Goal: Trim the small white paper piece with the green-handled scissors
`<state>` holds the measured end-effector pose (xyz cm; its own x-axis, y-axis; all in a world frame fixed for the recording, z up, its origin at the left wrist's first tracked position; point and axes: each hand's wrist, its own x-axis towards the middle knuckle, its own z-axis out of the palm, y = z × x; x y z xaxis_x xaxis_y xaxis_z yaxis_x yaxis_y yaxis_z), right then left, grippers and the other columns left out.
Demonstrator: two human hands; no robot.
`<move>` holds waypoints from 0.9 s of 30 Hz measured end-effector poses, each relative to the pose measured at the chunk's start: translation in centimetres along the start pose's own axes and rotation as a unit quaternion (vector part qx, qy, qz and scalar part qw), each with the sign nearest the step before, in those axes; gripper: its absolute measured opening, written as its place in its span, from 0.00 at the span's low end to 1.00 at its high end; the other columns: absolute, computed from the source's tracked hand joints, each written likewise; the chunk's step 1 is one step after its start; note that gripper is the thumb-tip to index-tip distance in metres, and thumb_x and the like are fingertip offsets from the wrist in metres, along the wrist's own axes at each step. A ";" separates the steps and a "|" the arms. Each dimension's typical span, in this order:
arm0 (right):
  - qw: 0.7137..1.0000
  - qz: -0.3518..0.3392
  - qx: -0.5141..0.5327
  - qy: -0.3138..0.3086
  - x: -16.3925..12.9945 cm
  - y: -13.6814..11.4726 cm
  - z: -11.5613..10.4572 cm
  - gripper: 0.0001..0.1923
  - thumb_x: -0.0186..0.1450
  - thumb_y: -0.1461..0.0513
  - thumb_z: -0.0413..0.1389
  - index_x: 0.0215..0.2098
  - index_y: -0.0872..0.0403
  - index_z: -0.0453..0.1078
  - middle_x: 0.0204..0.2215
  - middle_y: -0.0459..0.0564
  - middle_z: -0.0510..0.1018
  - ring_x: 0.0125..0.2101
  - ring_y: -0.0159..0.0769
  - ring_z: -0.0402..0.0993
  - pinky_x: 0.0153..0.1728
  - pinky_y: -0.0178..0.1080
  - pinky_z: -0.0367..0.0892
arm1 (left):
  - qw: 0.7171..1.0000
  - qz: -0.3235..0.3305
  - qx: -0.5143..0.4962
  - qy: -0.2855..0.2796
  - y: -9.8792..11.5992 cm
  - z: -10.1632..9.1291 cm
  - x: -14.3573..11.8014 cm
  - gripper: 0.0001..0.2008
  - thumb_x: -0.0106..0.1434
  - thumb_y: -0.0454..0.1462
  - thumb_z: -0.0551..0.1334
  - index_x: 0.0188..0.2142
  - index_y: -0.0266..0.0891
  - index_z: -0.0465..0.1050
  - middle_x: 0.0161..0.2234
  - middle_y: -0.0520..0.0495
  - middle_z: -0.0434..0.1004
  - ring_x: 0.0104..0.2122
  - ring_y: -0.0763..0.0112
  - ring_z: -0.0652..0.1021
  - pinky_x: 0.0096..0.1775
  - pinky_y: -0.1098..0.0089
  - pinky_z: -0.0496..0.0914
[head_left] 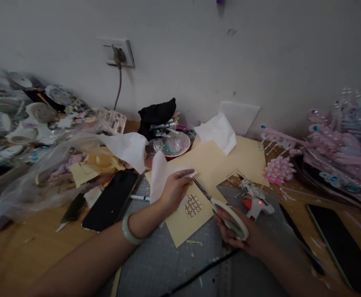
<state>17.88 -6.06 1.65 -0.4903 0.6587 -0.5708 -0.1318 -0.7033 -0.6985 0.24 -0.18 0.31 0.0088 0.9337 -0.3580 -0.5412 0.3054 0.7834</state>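
The scissors (213, 201) lie at the middle of the desk, blades pointing toward 10 o'clock, their tips meeting the edge of a white sheet (162, 175) just above a yellow card (195, 214) that carries a small grid of drawn loops. The right hand (244, 235) is closed through the pale scissor handles, fingers curled round them at 4 o'clock from the blades. The left hand (174, 189) pinches the white sheet between thumb and fingers, close to the blade tips, with a green bangle (129, 231) on its wrist. Under the card lies a grey cutting mat (174, 264). At 3 o'clock from the scissors a glue gun (256, 204) rests with a red light showing. At 9 o'clock a dark phone (111, 202) lies face up, with a pen (140, 198) just beside it. At 12 o'clock sit a bowl (172, 145) with clear wrapping in it and a black cloth (157, 115) behind it. At 1 o'clock a crumpled tissue (217, 132) lies on a larger yellow sheet (248, 156). At 2 o'clock stand pink beaded ornaments (338, 144), and a second phone (344, 247) lies at 4 o'clock. A wall socket (118, 53) with a cord is at 11 o'clock.
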 end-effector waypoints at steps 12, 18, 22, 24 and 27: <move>0.999 -0.011 -0.025 0.020 -0.4 -0.3 0.8 0.19 0.47 0.51 0.60 0.19 0.55 0.57 0.09 0.37 0.58 0.08 0.17 0.45 0.06 0.24 0.37 | 1.000 -0.004 0.004 -0.005 -0.2 -0.2 0.2 0.14 0.42 0.29 0.62 0.33 0.35 0.74 0.22 0.49 0.74 0.23 0.73 0.72 0.30 0.72 0.64; 0.999 -0.010 -0.026 0.022 -0.3 -0.3 0.7 0.20 0.46 0.50 0.60 0.18 0.55 0.57 0.08 0.36 0.57 0.07 0.18 0.45 0.05 0.25 0.37 | 1.000 0.006 0.006 -0.014 -0.4 -0.4 0.5 0.14 0.42 0.28 0.62 0.33 0.34 0.74 0.24 0.48 0.75 0.26 0.72 0.73 0.31 0.72 0.64; 0.999 -0.010 -0.032 0.003 -0.1 -0.2 0.5 0.20 0.47 0.49 0.59 0.19 0.55 0.56 0.07 0.36 0.58 0.07 0.18 0.44 0.05 0.24 0.38 | 1.000 -0.003 0.005 -0.008 -0.3 -0.3 0.3 0.15 0.43 0.29 0.62 0.34 0.34 0.74 0.24 0.47 0.75 0.26 0.71 0.73 0.32 0.71 0.64; 1.000 -0.008 -0.030 0.004 -0.1 -0.1 0.4 0.20 0.46 0.49 0.59 0.19 0.55 0.56 0.07 0.36 0.58 0.06 0.18 0.45 0.05 0.25 0.38 | 1.000 -0.002 0.007 -0.006 -0.2 -0.2 0.3 0.15 0.43 0.29 0.62 0.34 0.33 0.73 0.24 0.47 0.75 0.26 0.71 0.73 0.32 0.71 0.64; 1.000 -0.008 -0.016 0.007 0.0 0.1 0.2 0.19 0.47 0.51 0.59 0.20 0.55 0.58 0.08 0.36 0.58 0.07 0.18 0.45 0.05 0.24 0.38 | 1.000 0.000 0.001 -0.008 -0.1 -0.1 0.2 0.15 0.43 0.29 0.62 0.34 0.33 0.73 0.24 0.47 0.75 0.26 0.70 0.73 0.32 0.71 0.64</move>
<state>17.71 -6.13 1.65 -0.4757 0.6738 -0.5654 -0.1114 -0.6838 -0.7211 0.21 -0.08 0.10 0.0223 0.9369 -0.3490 -0.5398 0.3051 0.7845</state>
